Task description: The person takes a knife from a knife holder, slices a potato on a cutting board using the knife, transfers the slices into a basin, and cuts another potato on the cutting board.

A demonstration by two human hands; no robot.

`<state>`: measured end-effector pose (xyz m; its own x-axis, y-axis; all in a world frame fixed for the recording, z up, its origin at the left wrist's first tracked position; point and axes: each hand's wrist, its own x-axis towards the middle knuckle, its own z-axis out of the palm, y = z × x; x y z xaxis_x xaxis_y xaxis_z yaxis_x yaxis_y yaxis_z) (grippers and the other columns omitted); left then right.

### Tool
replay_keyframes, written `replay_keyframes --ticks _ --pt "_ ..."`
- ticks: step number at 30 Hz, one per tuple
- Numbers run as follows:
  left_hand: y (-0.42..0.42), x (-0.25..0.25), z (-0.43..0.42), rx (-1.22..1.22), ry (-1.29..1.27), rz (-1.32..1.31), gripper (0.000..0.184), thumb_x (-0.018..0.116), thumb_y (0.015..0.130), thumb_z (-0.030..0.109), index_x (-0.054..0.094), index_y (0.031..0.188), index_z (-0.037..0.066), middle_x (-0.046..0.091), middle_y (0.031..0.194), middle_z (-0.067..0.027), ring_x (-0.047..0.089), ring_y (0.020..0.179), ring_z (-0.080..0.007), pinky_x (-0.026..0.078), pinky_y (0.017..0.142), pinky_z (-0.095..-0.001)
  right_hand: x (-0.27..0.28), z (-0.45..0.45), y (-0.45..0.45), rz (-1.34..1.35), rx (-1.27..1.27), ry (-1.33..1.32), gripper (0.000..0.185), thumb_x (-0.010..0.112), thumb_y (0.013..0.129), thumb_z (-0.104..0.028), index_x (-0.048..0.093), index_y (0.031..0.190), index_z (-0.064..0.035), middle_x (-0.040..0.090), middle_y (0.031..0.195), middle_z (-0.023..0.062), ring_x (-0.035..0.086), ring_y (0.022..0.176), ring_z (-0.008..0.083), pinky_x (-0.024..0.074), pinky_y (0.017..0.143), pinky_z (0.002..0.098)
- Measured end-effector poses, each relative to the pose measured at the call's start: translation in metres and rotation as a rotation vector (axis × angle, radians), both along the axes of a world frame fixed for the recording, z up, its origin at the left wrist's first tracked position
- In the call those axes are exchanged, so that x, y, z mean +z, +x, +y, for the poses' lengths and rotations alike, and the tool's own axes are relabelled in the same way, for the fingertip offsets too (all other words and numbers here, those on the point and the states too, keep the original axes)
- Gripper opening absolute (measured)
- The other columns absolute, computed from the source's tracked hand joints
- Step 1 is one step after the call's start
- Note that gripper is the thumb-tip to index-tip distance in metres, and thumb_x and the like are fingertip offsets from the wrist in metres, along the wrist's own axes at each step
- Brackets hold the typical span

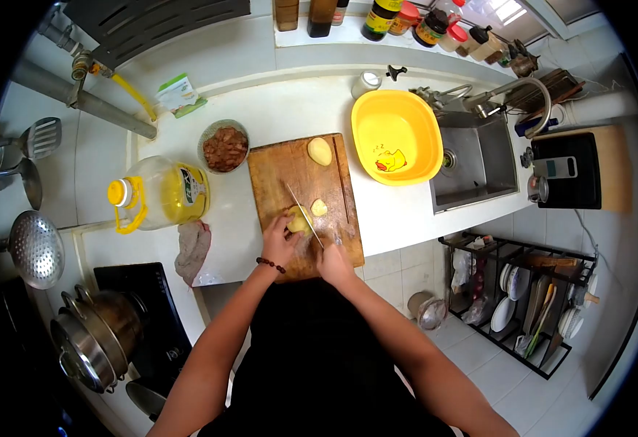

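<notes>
On the wooden cutting board (275, 164) my left hand (279, 242) is closed around a peeled potato (297, 221), its fingertips along the potato's left side. My right hand (333, 261) grips the handle of a kitchen knife (304, 211), whose blade stands at the potato's right side and points away to the upper left. How deep the edge sits in the potato I cannot tell. A cut slice (320, 208) lies just right of the blade. Another peeled potato piece (320, 151) rests near the board's far end.
A bowl of meat (226, 148) and a large oil jug (170, 193) stand left of the board, with a grey cloth (192, 251) nearer me. On the right are a yellow basin (406, 120) and the sink (479, 164). Pots (93, 339) stand at lower left.
</notes>
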<state>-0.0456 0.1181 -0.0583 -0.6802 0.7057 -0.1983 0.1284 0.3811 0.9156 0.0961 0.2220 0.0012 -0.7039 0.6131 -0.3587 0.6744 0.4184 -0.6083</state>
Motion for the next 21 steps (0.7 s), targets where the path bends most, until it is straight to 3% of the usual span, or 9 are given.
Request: replay_keyframes --ticks 2,5,8,13,15,21 --pt "0.002 0.000 -0.003 -0.018 -0.012 -0.002 0.048 0.082 0.085 0.001 0.061 0.127 -0.004 0.056 0.144 -0.0180 0.064 0.123 -0.0296 0.061 0.095 -0.0377 -0.015 0.006 -0.003 -0.085 0.040 -0.059 0.018 0.060 0.092 -0.008 0.066 0.098 0.0075 0.066 0.082 0.0361 0.067 0.080 0.0531 0.0546 0.074 0.0591" --pt "-0.003 0.005 0.001 -0.024 -0.023 0.056 0.047 0.082 0.085 0.002 0.062 0.127 -0.003 0.057 0.144 -0.0192 0.066 0.121 -0.0300 0.061 0.094 -0.0371 -0.025 0.003 0.002 0.061 -0.039 -0.071 0.018 0.059 0.092 -0.007 0.067 0.093 0.0087 0.066 0.085 0.0369 0.067 0.084 0.0530 0.0545 0.077 0.0586" --pt "0.001 0.005 -0.004 -0.028 -0.036 0.078 0.049 0.082 0.085 0.003 0.062 0.129 -0.002 0.059 0.142 -0.0207 0.068 0.116 -0.0313 0.062 0.093 -0.0369 -0.021 0.013 0.002 0.014 0.034 -0.069 0.018 0.058 0.093 -0.007 0.067 0.096 0.0083 0.066 0.088 0.0368 0.067 0.089 0.0526 0.0533 0.079 0.0586" --pt "-0.005 0.002 -0.009 -0.021 -0.023 0.073 0.057 0.082 0.085 0.004 0.058 0.137 -0.002 0.065 0.135 -0.0214 0.072 0.110 -0.0287 0.062 0.091 -0.0364 0.034 0.017 0.005 -0.003 -0.065 -0.169 0.017 0.061 0.095 -0.009 0.068 0.100 0.0057 0.066 0.089 0.0355 0.065 0.090 0.0534 0.0516 0.078 0.0585" --pt "-0.007 0.001 -0.011 0.024 0.060 -0.132 0.063 0.082 0.087 0.004 0.055 0.143 -0.002 0.069 0.130 -0.0201 0.071 0.112 -0.0227 0.060 0.093 -0.0346 0.055 0.012 0.007 0.042 -0.061 -0.122 0.018 0.061 0.096 -0.010 0.068 0.100 0.0057 0.066 0.087 0.0350 0.065 0.087 0.0537 0.0523 0.076 0.0578" --pt "-0.007 0.014 -0.009 0.017 -0.003 -0.132 0.061 0.081 0.088 0.004 0.055 0.143 -0.003 0.075 0.116 -0.0203 0.074 0.104 -0.0202 0.061 0.089 -0.0338 0.060 -0.010 0.008 0.034 -0.081 -0.069 0.021 0.061 0.098 -0.013 0.070 0.100 0.0063 0.065 0.084 0.0343 0.065 0.085 0.0533 0.0521 0.073 0.0558"
